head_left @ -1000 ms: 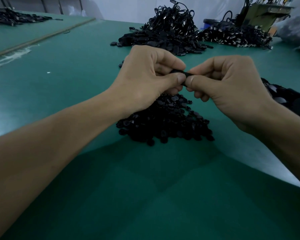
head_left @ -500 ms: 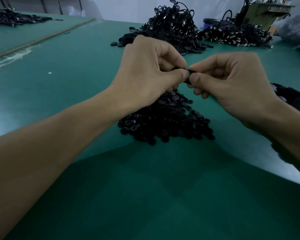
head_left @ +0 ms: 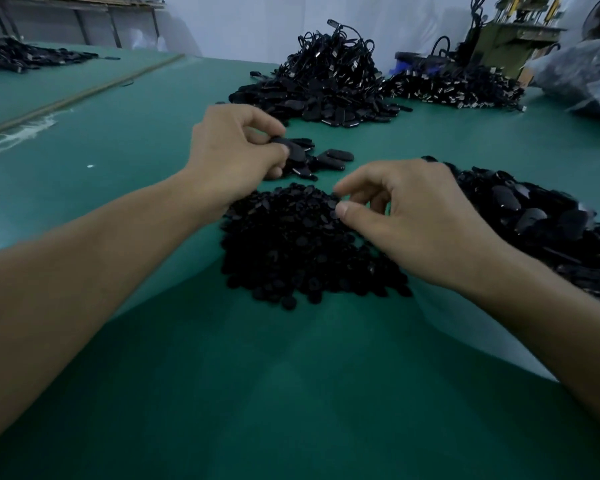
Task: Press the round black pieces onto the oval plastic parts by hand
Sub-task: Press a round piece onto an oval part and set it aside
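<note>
We are mid-cycle | left hand (head_left: 236,150) pinches an oval (head_left: 293,152) above a small cluster (head_left: 331,161), likely finished ones | right hand (head_left: 413,220) pinches a round piece (head_left: 334,204) off the heap (head_left: 302,251) | pressing not yet done; oval pile (head_left: 534,216) on the tabletop (head_left: 118,140) suggests plenty left

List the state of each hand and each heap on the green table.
left hand: grips one oval plastic part.
right hand: fingertips pinched at the top of the round pieces; held piece unclear.
heap of round black pieces: loose, unsorted.
heap of oval parts, at right: loose, unsorted.
</note>
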Demonstrator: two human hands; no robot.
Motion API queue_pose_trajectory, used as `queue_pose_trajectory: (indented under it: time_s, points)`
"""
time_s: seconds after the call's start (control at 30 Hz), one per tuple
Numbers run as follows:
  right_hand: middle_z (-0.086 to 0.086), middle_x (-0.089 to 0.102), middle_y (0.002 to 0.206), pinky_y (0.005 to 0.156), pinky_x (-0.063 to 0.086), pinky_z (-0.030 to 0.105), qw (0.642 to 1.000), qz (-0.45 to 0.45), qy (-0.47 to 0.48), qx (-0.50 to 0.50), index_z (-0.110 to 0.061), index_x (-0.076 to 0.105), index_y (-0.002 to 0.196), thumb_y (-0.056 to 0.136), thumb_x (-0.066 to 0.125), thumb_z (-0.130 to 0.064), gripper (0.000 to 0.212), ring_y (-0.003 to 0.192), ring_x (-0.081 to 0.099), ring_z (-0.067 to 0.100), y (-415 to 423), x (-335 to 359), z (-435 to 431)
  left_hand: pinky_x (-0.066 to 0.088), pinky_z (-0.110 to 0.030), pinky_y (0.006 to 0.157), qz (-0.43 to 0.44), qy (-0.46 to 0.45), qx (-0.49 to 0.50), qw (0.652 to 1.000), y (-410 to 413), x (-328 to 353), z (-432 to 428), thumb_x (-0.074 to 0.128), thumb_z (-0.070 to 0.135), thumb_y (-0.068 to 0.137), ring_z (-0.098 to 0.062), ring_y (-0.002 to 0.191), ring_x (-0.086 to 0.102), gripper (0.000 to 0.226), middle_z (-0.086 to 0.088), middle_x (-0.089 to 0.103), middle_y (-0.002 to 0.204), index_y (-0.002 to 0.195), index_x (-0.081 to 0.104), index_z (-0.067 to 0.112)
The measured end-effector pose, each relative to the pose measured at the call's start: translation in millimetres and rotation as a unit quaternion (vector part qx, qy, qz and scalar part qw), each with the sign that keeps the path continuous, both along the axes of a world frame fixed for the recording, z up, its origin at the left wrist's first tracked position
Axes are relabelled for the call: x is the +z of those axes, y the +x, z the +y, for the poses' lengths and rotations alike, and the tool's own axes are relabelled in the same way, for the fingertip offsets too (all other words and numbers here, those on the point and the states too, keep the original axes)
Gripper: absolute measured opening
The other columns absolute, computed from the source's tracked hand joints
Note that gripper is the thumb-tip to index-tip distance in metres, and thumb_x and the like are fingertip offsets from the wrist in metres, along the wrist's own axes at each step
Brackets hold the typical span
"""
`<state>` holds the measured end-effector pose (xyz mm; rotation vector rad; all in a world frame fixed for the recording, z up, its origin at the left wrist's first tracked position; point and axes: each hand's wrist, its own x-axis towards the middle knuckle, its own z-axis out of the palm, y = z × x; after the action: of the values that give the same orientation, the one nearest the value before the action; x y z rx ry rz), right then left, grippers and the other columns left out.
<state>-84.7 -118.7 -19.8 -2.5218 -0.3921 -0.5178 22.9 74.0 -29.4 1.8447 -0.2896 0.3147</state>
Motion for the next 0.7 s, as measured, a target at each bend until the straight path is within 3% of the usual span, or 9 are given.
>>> queue_pose_trajectory:
  time_s: [0.1, 0.2, 0.27, 0.37, 0.47, 0.57, 0.63, 0.7]
  points:
    - [-0.019, 0.061, 0.076, 0.069, 0.046, 0.009, 0.997, 0.012, -0.073, 0.007, -0.022, 0.074, 0.094, 0.095, 0.063, -0.024, 0.010, 0.072, 0.058, -0.007, -2.6, 1.7, 1.8, 0.063, -0.046, 0.077, 0.043, 0.015, 0.031, 0.998, 15.3, -1.7, 1.9, 0.073, 0.000, 0.084, -0.019, 0.067, 0.072, 0.027, -0.008, 0.073, 0.074, 0.092, 0.069, 0.025]
    - [-0.014, 0.061, 0.086, 0.080, 0.054, 0.033, 0.990, 0.015, -0.137, 0.010, -0.023, 0.071, 0.099, 0.097, 0.057, -0.024, 0.014, 0.082, 0.058, 0.006, -5.0, 2.6, 4.9, 0.063, -0.030, 0.072, 0.063, 0.053, 0.057, 0.995, 23.9, -6.1, 0.0, 0.072, 0.000, 0.084, -0.014, 0.061, 0.066, 0.027, -0.006, 0.072, 0.076, 0.083, 0.069, 0.027]
    - [-0.009, 0.061, 0.091, 0.082, 0.055, 0.040, 0.988, 0.019, -0.153, -0.009, -0.023, 0.070, 0.100, 0.098, 0.053, -0.022, 0.017, 0.087, 0.060, 0.014, -5.1, 2.9, 4.6, 0.057, -0.019, 0.065, 0.070, 0.071, 0.068, 0.993, 27.9, -8.1, -1.7, 0.074, 0.004, 0.085, -0.011, 0.061, 0.066, 0.021, -0.005, 0.073, 0.084, 0.083, 0.071, 0.024]
    - [-0.001, 0.065, 0.100, 0.084, 0.056, 0.043, 0.986, 0.012, -0.149, -0.074, -0.019, 0.070, 0.103, 0.097, 0.049, -0.017, 0.022, 0.091, 0.063, 0.020, -1.9, 6.7, -3.4, 0.051, -0.011, 0.057, 0.070, 0.089, 0.061, 0.992, 29.0, -8.3, -3.1, 0.074, 0.007, 0.087, -0.006, 0.058, 0.065, 0.024, 0.003, 0.071, 0.086, 0.106, 0.072, 0.023]
    - [0.010, 0.060, 0.114, 0.092, 0.050, 0.043, 0.969, 0.011, -0.187, -0.163, -0.014, 0.067, 0.114, 0.099, 0.045, -0.014, 0.027, 0.106, 0.056, 0.028, 3.9, 10.6, -18.6, 0.057, -0.022, 0.068, 0.053, 0.102, 0.040, 0.993, 24.8, -8.9, 0.7, 0.067, 0.006, 0.091, -0.010, 0.070, 0.069, 0.045, 0.003, 0.073, 0.101, 0.129, 0.062, 0.029]
    - [0.019, 0.055, 0.118, 0.092, 0.045, 0.046, 0.936, 0.070, -0.253, -0.235, -0.008, 0.062, 0.119, 0.099, 0.042, -0.014, 0.028, 0.111, 0.048, 0.038, 8.3, 10.3, -32.4, 0.059, -0.029, 0.078, 0.027, 0.130, 0.042, 0.990, 16.5, -7.3, 2.6, 0.065, 0.010, 0.091, -0.019, 0.088, 0.071, 0.051, 0.001, 0.065, 0.126, 0.132, 0.059, 0.040]
    - [0.019, 0.051, 0.113, 0.081, 0.039, 0.043, 0.923, 0.116, -0.253, -0.266, -0.009, 0.057, 0.124, 0.100, 0.042, -0.016, 0.030, 0.109, 0.046, 0.040, 8.3, 10.4, -37.8, 0.055, -0.022, 0.068, 0.016, 0.138, 0.038, 0.990, 10.8, -4.4, 1.8, 0.065, 0.009, 0.090, -0.015, 0.086, 0.071, 0.051, 0.003, 0.058, 0.137, 0.128, 0.060, 0.042]
    - [0.015, 0.050, 0.105, 0.078, 0.034, 0.041, 0.914, 0.147, -0.252, -0.283, -0.011, 0.055, 0.125, 0.099, 0.042, -0.017, 0.030, 0.105, 0.045, 0.037, 7.3, 10.2, -41.1, 0.046, -0.011, 0.051, 0.001, 0.125, 0.034, 0.992, 6.7, -2.1, 0.8, 0.067, 0.008, 0.090, -0.001, 0.071, 0.066, 0.039, 0.007, 0.060, 0.131, 0.114, 0.065, 0.038]
